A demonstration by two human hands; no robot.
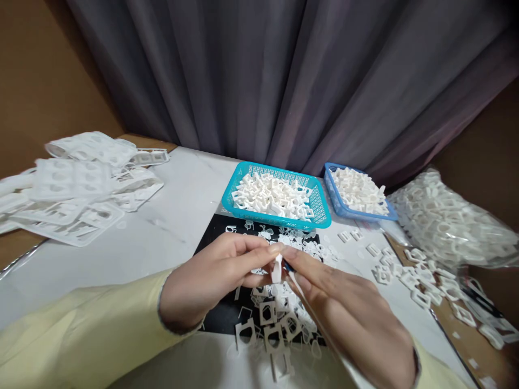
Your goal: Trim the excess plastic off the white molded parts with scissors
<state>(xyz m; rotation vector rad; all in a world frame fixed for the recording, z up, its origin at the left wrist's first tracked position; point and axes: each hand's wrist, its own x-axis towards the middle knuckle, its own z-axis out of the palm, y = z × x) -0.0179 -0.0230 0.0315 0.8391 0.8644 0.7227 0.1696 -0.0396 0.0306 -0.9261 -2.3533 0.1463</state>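
My left hand (227,275) pinches a small white plastic piece (277,270) between thumb and fingers. Close against it, my right hand (344,302) is closed around a slim tool with a dark blue part (287,267), whose kind I cannot make out. A thin pale strip runs down beside the right palm; whether it belongs to that tool is unclear. Both hands are above a black mat (223,308), which is strewn with loose white frames (274,337) and thin scraps. Fingers partly hide the piece and the tool.
Behind the hands stands a teal basket (279,220) full of white pieces, with a blue basket (344,212) beside it. White moulded sheets (73,183) pile up at left. Rectangular white pieces (421,275) and a stuffed clear bag (450,221) lie at right. A grey curtain (243,75) hangs behind.
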